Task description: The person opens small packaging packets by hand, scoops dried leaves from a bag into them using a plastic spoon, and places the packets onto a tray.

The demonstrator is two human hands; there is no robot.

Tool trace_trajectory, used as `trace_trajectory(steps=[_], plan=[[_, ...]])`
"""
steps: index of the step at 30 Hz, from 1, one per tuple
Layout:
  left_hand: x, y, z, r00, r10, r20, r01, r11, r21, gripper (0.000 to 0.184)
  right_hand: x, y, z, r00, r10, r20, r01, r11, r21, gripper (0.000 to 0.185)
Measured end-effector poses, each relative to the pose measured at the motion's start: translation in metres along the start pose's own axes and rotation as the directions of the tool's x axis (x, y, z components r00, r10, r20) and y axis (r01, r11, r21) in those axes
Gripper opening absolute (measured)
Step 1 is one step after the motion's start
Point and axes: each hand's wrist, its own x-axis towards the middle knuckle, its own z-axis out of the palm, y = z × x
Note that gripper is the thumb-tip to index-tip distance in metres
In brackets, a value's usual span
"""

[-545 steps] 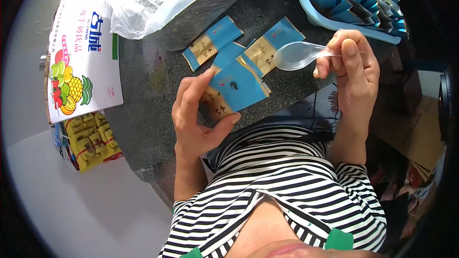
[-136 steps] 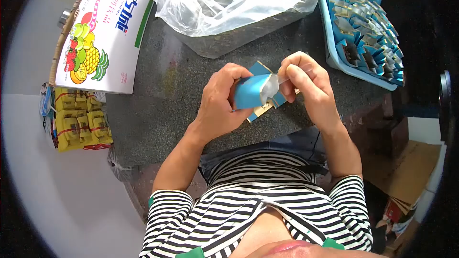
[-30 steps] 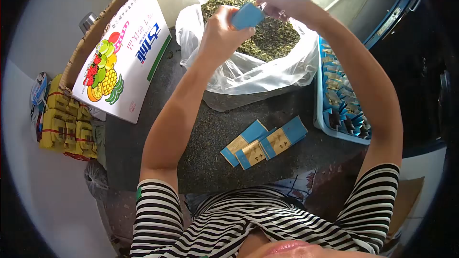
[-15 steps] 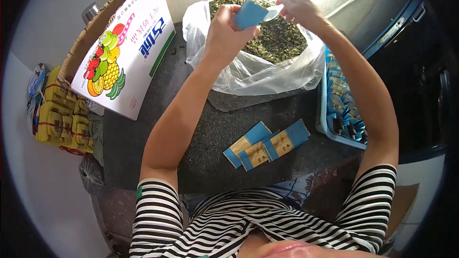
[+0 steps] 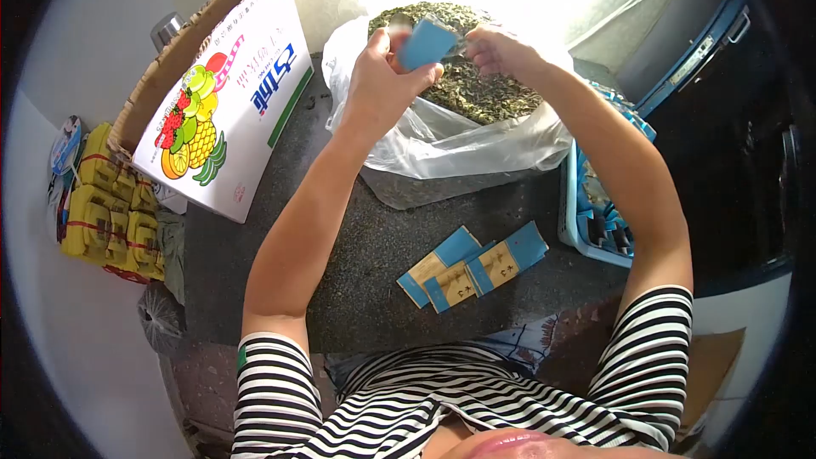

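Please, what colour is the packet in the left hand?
The packet in the left hand shows a blue side, seen best in the head view.

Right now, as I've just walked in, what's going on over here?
A person's left hand holds a small blue packet over a clear plastic bag of loose dried leaves. The right hand is close beside the packet, its fingers bent; what it grips is too blurred to tell. A few flat blue-and-gold packets lie overlapping on the dark speckled tabletop, and more blue packets sit in the light-blue basket on the right.
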Motion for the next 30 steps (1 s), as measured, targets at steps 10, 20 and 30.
trace_trajectory(steps=[10, 20, 30], plan=[[0.009, 0.005, 0.017, 0.998, 0.038, 0.048, -0.045, 0.990, 0.135, 0.058, -0.062, -0.070, -0.030, 0.981, -0.196, -0.006, 0.191, 0.962, -0.196, 0.031], [0.014, 0.021, 0.041, 1.000, 0.015, 0.016, -0.017, 0.993, 0.118, 0.060, -0.107, -0.093, 0.008, 0.691, -0.678, 0.250, 0.570, 0.298, -0.766, 0.023], [0.013, 0.020, 0.037, 0.987, 0.126, -0.101, -0.131, 0.991, -0.039, 0.071, -0.137, -0.078, -0.026, 0.632, -0.767, 0.109, 0.404, 0.206, -0.891, 0.027]])
